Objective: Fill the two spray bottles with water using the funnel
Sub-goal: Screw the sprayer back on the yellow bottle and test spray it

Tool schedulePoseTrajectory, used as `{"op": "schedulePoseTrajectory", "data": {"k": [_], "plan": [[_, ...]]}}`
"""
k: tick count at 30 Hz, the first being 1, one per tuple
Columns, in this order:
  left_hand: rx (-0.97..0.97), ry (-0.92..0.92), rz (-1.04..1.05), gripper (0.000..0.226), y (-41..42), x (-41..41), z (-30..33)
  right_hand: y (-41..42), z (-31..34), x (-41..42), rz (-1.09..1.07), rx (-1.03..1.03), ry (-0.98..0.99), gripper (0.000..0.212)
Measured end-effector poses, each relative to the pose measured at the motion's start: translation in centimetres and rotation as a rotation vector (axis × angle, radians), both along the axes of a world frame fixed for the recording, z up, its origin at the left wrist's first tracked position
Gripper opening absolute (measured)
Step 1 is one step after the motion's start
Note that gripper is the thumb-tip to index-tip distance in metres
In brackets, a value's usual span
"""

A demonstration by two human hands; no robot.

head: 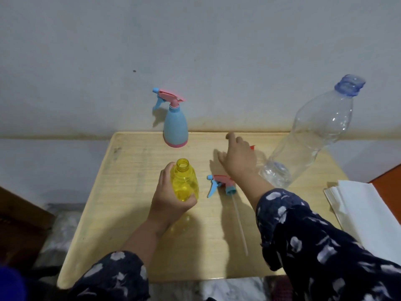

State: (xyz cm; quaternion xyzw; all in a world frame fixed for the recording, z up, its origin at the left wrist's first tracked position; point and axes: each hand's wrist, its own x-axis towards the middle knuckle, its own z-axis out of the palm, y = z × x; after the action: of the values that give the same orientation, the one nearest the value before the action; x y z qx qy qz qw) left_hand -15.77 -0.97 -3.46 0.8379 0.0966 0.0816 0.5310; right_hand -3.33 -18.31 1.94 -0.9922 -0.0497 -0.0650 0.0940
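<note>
A pale wooden table (pixel 134 224) fills the view. At three o'clock a tall clear water bottle (pixel 312 135) stands uncapped, nearly empty. At twelve o'clock the blue spray bottle (pixel 175 127) stands with its trigger head on. At centre the left hand (pixel 171 203) grips the yellow spray bottle (pixel 184 181), its neck open. Its removed trigger head (pixel 219 184) lies just beside, toward three o'clock. The right hand (pixel 237 159), fingers spread and empty, reaches over something red (pixel 252 147), probably the funnel. Best to keep the yellow bottle upright and seat the funnel squarely.
</note>
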Motion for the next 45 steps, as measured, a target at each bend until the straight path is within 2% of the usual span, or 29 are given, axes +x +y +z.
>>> {"op": "schedulePoseTrajectory", "data": {"k": [2, 5, 6, 11, 13, 15, 20, 22, 25, 30, 35, 40, 43, 45], "plan": [[0.0, -0.001, -0.02, 0.096, 0.1, 0.0, -0.1, 0.3, -0.4, -1.3, -0.018, -0.019, 0.212, 0.045], [0.001, 0.005, -0.041, 0.097, 0.4, 0.0, -0.5, -0.2, -2.2, -2.7, -0.095, -0.06, 0.432, 0.058], [0.009, 0.007, -0.046, 0.097, 0.5, -0.1, -0.6, -0.3, -2.6, -2.9, -0.097, -0.073, 0.48, 0.057], [0.002, 0.031, -0.102, 0.086, 0.9, 0.1, -0.5, -0.4, -2.5, -3.4, -0.149, 0.108, 0.55, 0.029], [0.006, 0.019, -0.098, 0.083, 1.3, 0.1, -0.1, -0.3, -1.9, -3.4, -0.177, 0.174, 0.572, 0.033], [0.062, -0.017, -0.085, 0.083, 1.9, 0.0, 0.5, -0.2, -0.6, -3.3, -0.204, 0.324, 0.578, 0.042], [0.224, -0.019, -0.084, 0.081, 3.9, -0.5, 3.4, 0.5, 5.9, -2.4, -0.209, 0.836, 0.422, 0.031], [0.286, 0.015, -0.11, 0.083, 4.9, -0.8, 4.0, 1.2, 9.5, -2.3, -0.181, 1.012, 0.315, 0.038], [0.307, 0.055, -0.151, 0.086, 6.0, -1.8, 4.2, 2.5, 14.4, -2.6, -0.106, 1.146, 0.126, 0.045], [0.25, 0.059, -0.188, 0.089, 6.2, -3.2, 4.7, 4.7, 17.8, -3.3, -0.013, 1.069, -0.216, 0.043], [0.167, 0.058, -0.219, 0.089, 5.8, -4.0, 5.6, 5.9, 18.2, -4.2, -0.015, 1.035, -0.371, 0.041], [0.104, -0.009, -0.22, 0.081, 5.1, -4.4, 6.9, 7.4, 17.4, -6.4, 0.056, 1.03, -0.383, 0.041], [0.038, -0.038, -0.2, 0.079, 4.7, -3.9, 8.3, 8.7, 15.7, -8.7, 0.124, 1.069, -0.319, 0.041], [-0.008, -0.042, -0.18, 0.085, 4.4, -3.5, 9.2, 9.4, 14.6, -10.3, 0.179, 1.113, -0.254, 0.042]]}}
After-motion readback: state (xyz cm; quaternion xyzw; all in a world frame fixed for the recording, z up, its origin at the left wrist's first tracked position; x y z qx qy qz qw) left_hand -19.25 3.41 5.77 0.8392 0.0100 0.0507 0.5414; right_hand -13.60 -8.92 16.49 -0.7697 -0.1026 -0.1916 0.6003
